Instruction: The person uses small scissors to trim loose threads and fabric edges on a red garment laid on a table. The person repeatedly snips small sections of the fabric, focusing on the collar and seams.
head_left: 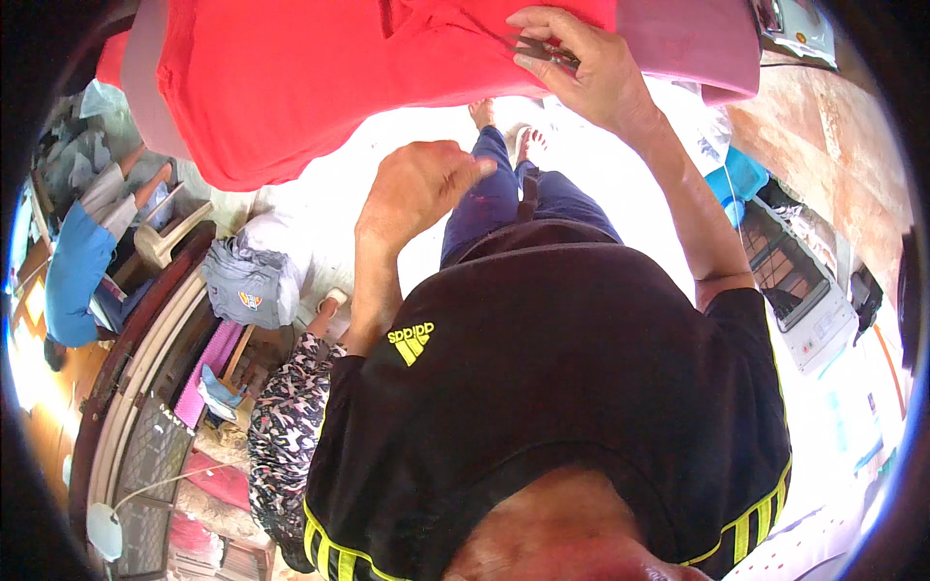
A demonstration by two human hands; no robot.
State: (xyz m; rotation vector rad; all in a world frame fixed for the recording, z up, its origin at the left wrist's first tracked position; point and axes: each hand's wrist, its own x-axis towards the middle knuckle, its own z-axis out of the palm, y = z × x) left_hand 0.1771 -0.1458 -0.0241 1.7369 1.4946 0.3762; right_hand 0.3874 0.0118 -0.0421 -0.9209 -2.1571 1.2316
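Note:
A bright red cloth garment (pixel 291 87) lies over a board with a mauve-pink cover (pixel 688 44) in front of me, its near edge hanging down. At the garment's near right edge, my right hand (pixel 596 77) is closed around small dark thread snips (pixel 547 50), whose blades point left over the cloth. My left hand (pixel 417 189) is raised in front of my body, apart from the garment. Its fingers are curled with thumb and forefinger together; anything pinched there is too small to make out.
A grey bag (pixel 250 283) is at my left, near a person in patterned clothes (pixel 286 426). Farther left sits a person in blue (pixel 77 271). To the right are a light blue plastic container (pixel 738 179) and a grey-white boxy appliance (pixel 814 324).

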